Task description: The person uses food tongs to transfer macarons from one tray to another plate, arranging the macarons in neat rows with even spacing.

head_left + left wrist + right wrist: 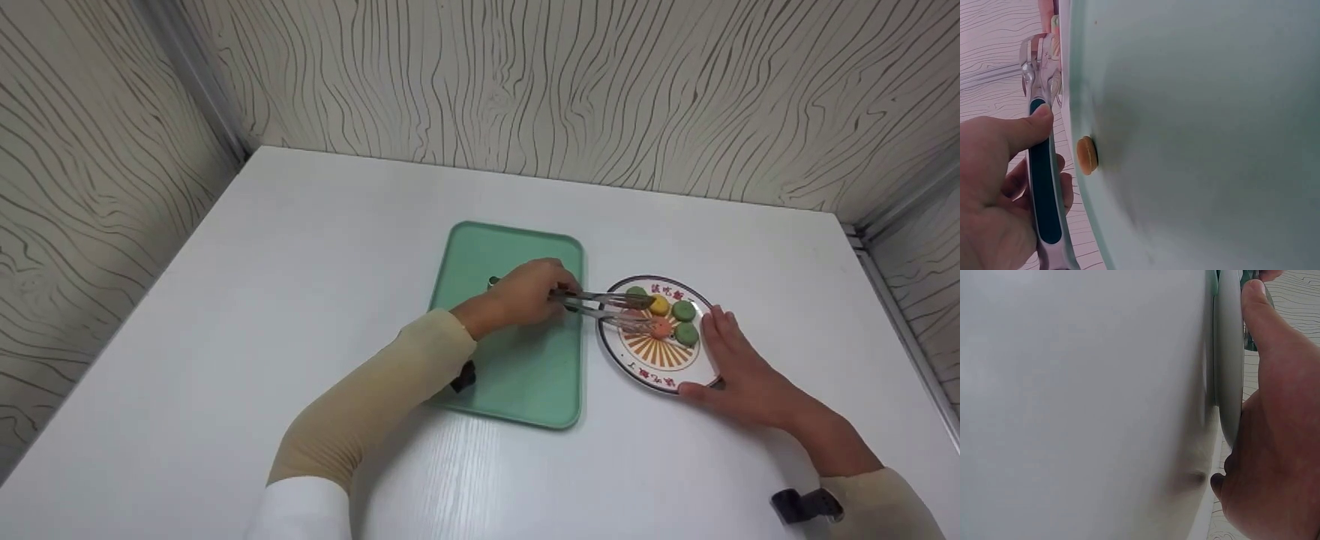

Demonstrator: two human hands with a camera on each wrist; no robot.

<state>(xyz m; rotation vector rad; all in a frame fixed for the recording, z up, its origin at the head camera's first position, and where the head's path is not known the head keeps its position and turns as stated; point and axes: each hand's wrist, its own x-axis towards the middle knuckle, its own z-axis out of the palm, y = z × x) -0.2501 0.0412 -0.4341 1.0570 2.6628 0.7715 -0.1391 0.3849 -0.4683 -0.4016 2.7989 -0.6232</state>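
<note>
My left hand [534,291] grips metal tongs [611,298] with dark inlaid handles, over the right side of the green tray [517,405]. The tongs reach across to the white plate [694,367] printed with red characters and orange rays. Their tips overlap the macarons there: several green ones [683,310], a yellow one [659,304] and a pinkish-orange one [661,327]. In the left wrist view an orange macaron [1087,155] lies near the tray's edge. My right hand [750,379] rests at the plate's right rim, fingers extended along it and thumb at the near edge.
The tray and plate stand side by side on a white table [300,285]. Wood-grain patterned panels [510,82] rise behind the table and along its sides. Dark wrist straps [806,505] sit on the beige sleeves.
</note>
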